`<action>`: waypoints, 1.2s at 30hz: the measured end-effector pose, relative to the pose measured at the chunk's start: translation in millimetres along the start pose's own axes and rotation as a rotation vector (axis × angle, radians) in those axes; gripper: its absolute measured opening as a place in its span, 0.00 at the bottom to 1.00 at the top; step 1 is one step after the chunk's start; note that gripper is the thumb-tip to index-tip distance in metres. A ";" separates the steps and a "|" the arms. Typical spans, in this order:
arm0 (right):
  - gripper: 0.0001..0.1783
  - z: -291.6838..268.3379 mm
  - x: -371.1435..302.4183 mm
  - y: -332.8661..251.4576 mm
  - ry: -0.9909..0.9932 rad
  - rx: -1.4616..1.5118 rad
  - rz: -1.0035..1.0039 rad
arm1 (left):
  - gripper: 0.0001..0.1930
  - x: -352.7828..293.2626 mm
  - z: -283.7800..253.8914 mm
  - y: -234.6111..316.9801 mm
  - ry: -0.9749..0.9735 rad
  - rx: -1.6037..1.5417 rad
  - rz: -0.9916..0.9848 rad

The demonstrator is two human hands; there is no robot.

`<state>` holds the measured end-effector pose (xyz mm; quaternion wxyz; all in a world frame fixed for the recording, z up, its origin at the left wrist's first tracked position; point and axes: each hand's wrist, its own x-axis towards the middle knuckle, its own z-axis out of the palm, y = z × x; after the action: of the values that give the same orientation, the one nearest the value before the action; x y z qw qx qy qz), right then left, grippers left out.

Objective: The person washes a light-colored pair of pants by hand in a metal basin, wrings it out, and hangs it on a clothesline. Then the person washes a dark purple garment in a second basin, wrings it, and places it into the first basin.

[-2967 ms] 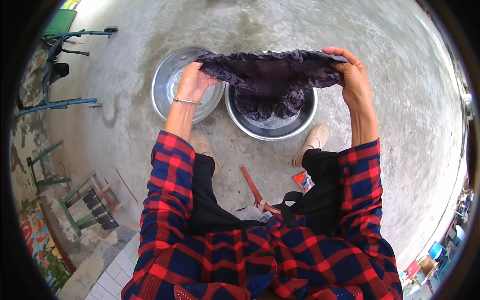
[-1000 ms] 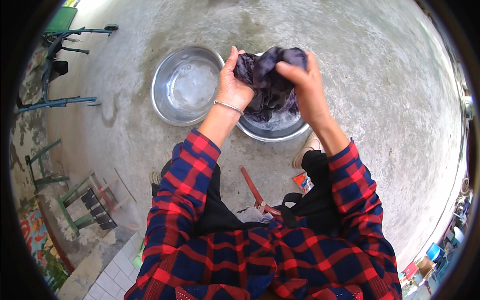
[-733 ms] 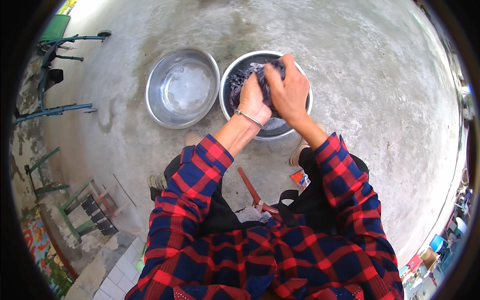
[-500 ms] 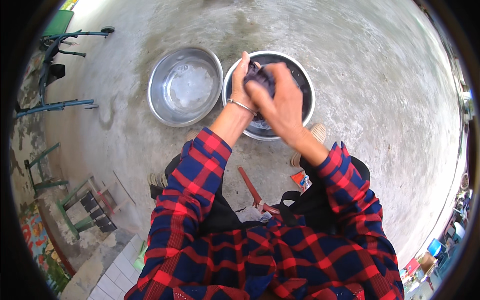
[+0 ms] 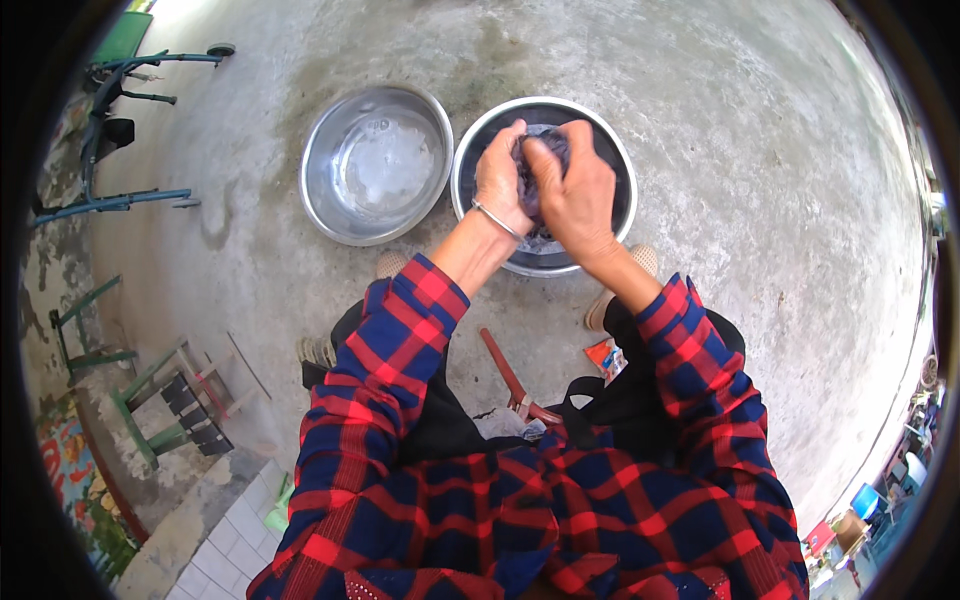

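Observation:
Both my hands are over the right metal basin point(image 5: 627, 225), closed round a bunched dark purple-grey cloth point(image 5: 527, 182). My left hand point(image 5: 500, 185), with a silver bangle at the wrist, cups the cloth from the left. On its other side my right hand point(image 5: 583, 200) grips the cloth, thumb across it, slightly smeared by motion. Foamy water and more dark wet fabric show in the basin under my hands, partly hidden by them. Beside it stands a second metal basin point(image 5: 445, 185) holding shallow, cloudy liquid.
Concrete floor surrounds the basins. Between my legs lie a red-handled tool point(image 5: 503, 362) and a small orange packet point(image 5: 603, 355). A blue metal frame with wheels point(image 5: 125, 203) stands at far left, near a green folding stool point(image 5: 150, 425). Assorted goods line the right edge.
My hands have come slightly lower and nearer together round the cloth, and the right hand's grip has shifted. More foamy water shows in the basin. The whole view has shifted slightly.

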<state>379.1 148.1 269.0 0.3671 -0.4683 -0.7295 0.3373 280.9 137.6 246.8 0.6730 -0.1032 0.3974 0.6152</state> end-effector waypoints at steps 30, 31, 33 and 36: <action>0.24 -10.5 -6.5 -17.7 -0.022 -0.062 -0.457 | 0.31 25.5 -18.9 31.2 -0.605 -0.167 -0.193; 0.20 -9.9 -7.9 -17.0 -0.069 -0.131 -0.425 | 0.29 39.3 -37.2 23.7 -0.826 -0.121 -0.280; 0.12 -5.2 8.3 8.2 0.044 -0.173 -0.201 | 0.19 -2.6 -2.3 -17.7 -0.138 -0.036 -0.006; 0.15 -17.5 38.1 24.7 -0.072 -0.086 0.332 | 0.18 10.6 -3.3 -29.0 -0.133 0.145 0.149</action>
<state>393.7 194.4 265.6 0.2597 -0.5854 -0.6685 0.3782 305.2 137.0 227.5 0.6559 0.0168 0.4019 0.6387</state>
